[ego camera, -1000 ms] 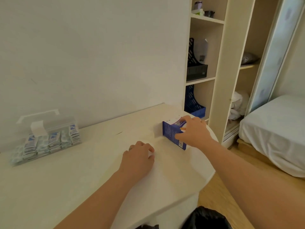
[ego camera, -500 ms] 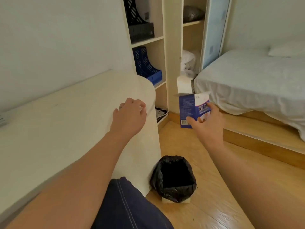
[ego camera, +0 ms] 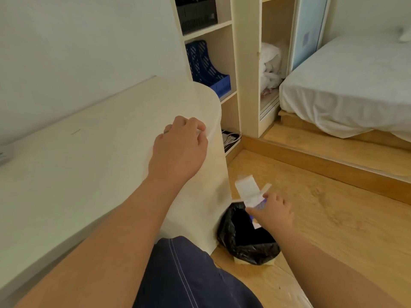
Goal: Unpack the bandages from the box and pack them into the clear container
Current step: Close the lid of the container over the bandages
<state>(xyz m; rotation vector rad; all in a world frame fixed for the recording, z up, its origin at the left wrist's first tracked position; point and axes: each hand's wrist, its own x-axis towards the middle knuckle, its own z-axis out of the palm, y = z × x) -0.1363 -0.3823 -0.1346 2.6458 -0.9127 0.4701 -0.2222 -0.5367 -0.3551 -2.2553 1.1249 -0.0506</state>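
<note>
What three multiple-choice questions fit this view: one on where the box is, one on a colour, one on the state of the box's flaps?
1. Where is the box?
A. on the table
B. over the bin, in the right hand
C. on a shelf

2. What colour is the bin's liner?
A. white
B. blue
C. black

3. How are the box's top flaps?
A. open
B. taped shut
C. cut off

Answers:
1. B: the right hand grips the box above the bin's mouth.
2. C: the liner is glossy black.
3. A: the white flaps stand up and apart.
</note>
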